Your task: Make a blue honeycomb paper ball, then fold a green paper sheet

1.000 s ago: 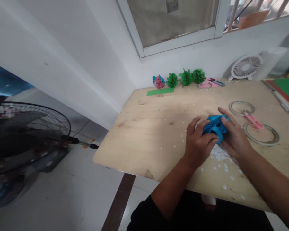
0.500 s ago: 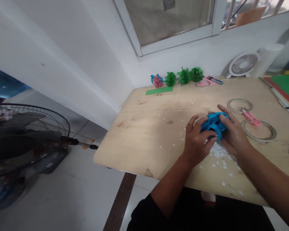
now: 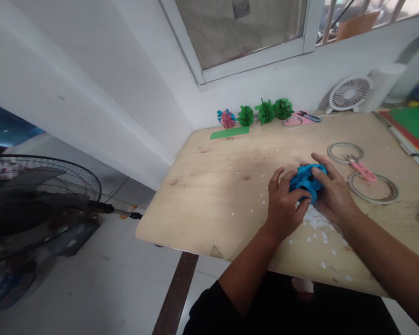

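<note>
A blue folded paper ball (image 3: 304, 180) sits between both my hands just above the wooden table (image 3: 216, 186). My left hand (image 3: 284, 204) grips its left side with curled fingers and thumb. My right hand (image 3: 331, 190) wraps over its right side, fingers across the top. Below the hands lies a heap of small white paper scraps (image 3: 316, 221).
Three green paper balls (image 3: 265, 112) and a pink-and-blue one (image 3: 226, 118) line the back wall beside a green paper strip (image 3: 229, 132). Two tape rings (image 3: 372, 186) and pink clippers (image 3: 362, 169) lie at right. A small white fan (image 3: 349, 94) stands behind; a floor fan (image 3: 38, 195) is at left.
Both hands keep hold of the blue paper ball and have pressed it a little closer together; the view has shifted slightly.
</note>
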{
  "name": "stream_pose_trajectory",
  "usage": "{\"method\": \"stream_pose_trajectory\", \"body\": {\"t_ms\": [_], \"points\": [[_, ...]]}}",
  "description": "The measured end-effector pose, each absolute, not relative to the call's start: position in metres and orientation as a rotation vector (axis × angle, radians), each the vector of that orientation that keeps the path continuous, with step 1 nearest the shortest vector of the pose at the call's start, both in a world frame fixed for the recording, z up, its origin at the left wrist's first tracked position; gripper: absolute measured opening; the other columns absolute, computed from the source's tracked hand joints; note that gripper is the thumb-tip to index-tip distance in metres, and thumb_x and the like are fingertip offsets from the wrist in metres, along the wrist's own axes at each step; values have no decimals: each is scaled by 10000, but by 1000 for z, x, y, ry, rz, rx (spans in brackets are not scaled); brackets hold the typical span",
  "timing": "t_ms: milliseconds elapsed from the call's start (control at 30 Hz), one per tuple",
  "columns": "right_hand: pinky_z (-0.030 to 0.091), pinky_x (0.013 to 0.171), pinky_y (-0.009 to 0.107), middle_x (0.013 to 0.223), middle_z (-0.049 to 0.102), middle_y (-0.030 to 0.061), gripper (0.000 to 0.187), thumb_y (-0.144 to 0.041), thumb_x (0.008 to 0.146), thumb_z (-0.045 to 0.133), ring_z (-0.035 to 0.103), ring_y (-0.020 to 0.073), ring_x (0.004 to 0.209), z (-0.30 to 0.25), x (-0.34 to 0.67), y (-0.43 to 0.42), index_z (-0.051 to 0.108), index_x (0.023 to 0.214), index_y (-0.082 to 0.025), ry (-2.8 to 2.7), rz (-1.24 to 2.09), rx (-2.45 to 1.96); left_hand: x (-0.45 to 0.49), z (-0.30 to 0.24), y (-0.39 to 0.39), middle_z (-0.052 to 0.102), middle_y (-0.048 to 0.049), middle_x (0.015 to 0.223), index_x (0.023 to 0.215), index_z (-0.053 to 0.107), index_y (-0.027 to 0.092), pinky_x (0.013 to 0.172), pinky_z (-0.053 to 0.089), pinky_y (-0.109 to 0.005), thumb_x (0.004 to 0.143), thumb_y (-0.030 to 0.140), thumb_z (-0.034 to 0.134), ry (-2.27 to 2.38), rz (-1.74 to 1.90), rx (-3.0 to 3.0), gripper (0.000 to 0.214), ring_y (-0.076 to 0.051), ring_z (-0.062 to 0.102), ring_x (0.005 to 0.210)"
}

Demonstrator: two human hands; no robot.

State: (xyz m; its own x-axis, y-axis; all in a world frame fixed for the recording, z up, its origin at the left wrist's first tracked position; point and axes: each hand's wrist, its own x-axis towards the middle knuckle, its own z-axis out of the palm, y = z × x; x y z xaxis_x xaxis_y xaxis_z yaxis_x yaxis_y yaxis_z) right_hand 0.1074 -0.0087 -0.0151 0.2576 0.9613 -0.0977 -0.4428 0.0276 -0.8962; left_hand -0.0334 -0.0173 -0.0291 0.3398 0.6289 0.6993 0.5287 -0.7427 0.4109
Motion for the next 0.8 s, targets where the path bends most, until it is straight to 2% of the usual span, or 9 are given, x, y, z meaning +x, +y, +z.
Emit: {"method": "stream_pose_trajectory", "body": {"t_ms": [233, 667, 800], "points": [[545, 745, 268, 976, 728, -25, 585, -391, 626, 878, 663, 155, 863, -16, 103, -8, 650, 1163, -338, -639, 1203, -1036, -33, -35, -16, 511, -87, 1421, 829, 753, 228, 1164, 360, -543, 856, 259, 685, 1134, 1274, 2458, 79, -308, 352, 1416], [536, 724, 236, 978, 732, -23, 598, -387, 597, 902, 656, 139, 845, -16, 103, -9, 666, 1143, -331, -616, 1212, -1027, -32, -35, -13, 545, -115, 1335, 821, 710, 200, 1210, 294, -498, 863, 270, 695, 1086, 1209, 2428, 84, -247, 444, 1350], [541, 720, 247, 999, 731, -21, 584, -385, 605, 897, 655, 147, 856, -16, 103, -9, 671, 1142, -338, -617, 1215, -1032, -33, -35, -14, 518, -102, 1368, 839, 705, 209, 1199, 297, -523, 874, 296, 675, 1138, 1160, 2420, 99, -268, 410, 1365]]}}
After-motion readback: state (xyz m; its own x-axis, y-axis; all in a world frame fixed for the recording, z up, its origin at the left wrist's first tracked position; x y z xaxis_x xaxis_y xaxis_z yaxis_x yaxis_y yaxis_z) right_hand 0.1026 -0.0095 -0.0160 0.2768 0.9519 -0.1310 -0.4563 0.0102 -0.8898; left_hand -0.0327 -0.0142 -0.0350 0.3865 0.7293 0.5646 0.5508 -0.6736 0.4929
